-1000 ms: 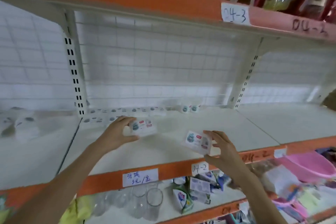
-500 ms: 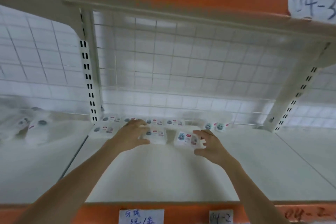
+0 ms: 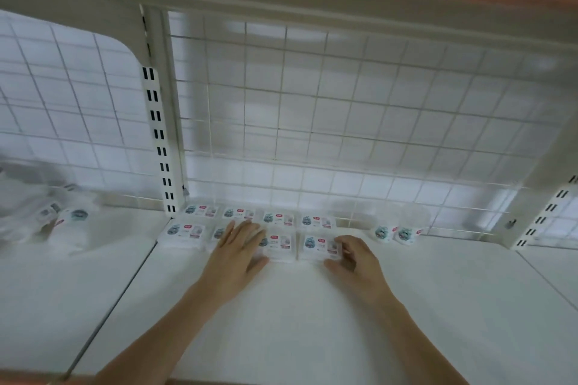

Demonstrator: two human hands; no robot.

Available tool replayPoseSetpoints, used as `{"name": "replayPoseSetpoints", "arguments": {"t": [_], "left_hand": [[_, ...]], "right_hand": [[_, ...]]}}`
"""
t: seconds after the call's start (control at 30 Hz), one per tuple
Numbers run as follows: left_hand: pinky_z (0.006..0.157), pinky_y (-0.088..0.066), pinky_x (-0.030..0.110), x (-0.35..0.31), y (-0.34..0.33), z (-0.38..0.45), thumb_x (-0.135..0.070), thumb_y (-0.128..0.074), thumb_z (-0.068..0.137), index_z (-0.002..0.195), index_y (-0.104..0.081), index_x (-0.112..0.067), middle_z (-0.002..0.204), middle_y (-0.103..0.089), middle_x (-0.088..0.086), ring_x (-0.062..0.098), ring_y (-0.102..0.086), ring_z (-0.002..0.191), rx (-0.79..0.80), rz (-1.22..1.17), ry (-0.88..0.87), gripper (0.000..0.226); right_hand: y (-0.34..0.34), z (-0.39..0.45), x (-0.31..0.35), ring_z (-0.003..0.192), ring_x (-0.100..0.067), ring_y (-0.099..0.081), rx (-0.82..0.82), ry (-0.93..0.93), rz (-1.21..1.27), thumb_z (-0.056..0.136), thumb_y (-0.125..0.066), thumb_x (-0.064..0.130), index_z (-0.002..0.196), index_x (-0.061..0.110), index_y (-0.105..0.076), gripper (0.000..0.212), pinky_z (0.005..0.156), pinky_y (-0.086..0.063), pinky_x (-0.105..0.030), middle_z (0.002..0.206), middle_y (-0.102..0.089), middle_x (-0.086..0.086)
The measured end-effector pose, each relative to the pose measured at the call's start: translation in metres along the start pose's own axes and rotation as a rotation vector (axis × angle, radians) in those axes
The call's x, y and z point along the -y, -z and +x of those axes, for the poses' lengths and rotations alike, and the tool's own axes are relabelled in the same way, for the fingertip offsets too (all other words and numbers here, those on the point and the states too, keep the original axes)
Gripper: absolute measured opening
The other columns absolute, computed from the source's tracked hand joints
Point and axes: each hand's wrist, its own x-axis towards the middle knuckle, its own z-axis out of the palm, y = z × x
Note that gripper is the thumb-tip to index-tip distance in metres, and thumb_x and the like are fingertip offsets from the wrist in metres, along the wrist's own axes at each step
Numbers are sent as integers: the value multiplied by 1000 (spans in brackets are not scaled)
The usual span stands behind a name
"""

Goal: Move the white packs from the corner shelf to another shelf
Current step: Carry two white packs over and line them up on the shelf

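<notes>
Left hand [image 3: 239,248] lies flat, fingers straight, on small white labelled packs [image 3: 279,245]; right hand [image 3: 355,255] fingers curl round another white pack [image 3: 320,245] on the white metal shelf [image 3: 312,316]

Two rows of white packs [image 3: 318,222] lie on the shelf [image 3: 312,322], against the wire grid back panel [image 3: 344,119], starting just right of the slotted upright [image 3: 159,141]. The left hand [image 3: 239,247] rests on front-row packs; the right hand [image 3: 353,255] holds the rightmost front pack [image 3: 320,245]. Two round tubs [image 3: 394,233] sit further right. Left of the upright, on the adjoining shelf [image 3: 62,284], lie plastic bags [image 3: 40,216].
</notes>
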Motion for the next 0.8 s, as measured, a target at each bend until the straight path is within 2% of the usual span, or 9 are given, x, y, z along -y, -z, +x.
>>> {"name": "replayPoseSetpoints", "arguments": {"t": [0.13,0.27,0.4,0.53,0.6,0.67,0.73,0.8], "left_hand": [[112,-14,33,-1,0,-1,-54,-14,95,113,-56,-14,118,-58,4,19,-39,123,-31,-2,36,61],[110,-18,36,0,-2,-2,-56,-12,94,107,-60,-16,118,-59,7,23,-46,121,-35,10,70,64],[109,-22,37,0,-2,-3,-56,-15,94,109,-53,-20,116,-59,8,22,-41,121,-81,-4,85,54],[105,-33,43,-1,-4,-2,-56,-17,94,106,-54,-23,114,-58,8,24,-47,117,-120,1,101,51],[103,-36,44,0,-4,-1,-56,-20,93,105,-54,-23,111,-59,7,25,-49,115,-131,3,105,49],[104,-33,43,0,-3,0,-58,-17,93,105,-56,-23,110,-58,7,23,-45,115,-125,1,105,54],[105,-28,42,1,-3,1,-59,-15,93,104,-56,-24,109,-58,7,22,-42,114,-128,-15,105,55],[103,-35,44,1,-2,1,-60,-15,92,103,-55,-25,109,-57,6,22,-42,114,-118,-16,112,54]], "right_hand": [[-3,1,-2,93,-8,-57,-7,31,-50,80,-71,23,113,20,-55,37,77,-39,-3,111,-55,6],[-3,-2,-2,100,-10,-56,0,58,-61,81,-69,25,119,18,-54,41,91,-42,-18,113,-56,8],[-4,-2,1,99,-9,-54,16,74,-82,84,-66,25,121,18,-53,39,89,-38,-15,112,-53,12],[-4,-3,2,101,-9,-50,16,112,-106,86,-64,20,122,13,-52,39,84,-32,-6,114,-50,13],[-4,-3,3,107,-8,-48,16,107,-112,86,-64,20,124,12,-51,41,90,-30,-6,118,-46,14],[-4,-3,2,114,-8,-46,17,106,-119,86,-64,22,126,12,-50,43,96,-29,-11,121,-45,14],[-5,-3,1,114,-7,-46,14,115,-124,87,-63,22,126,13,-50,42,94,-28,-8,122,-45,14],[-4,-3,2,113,-5,-44,14,118,-138,87,-63,22,126,14,-49,42,91,-26,-5,122,-44,16]]}}
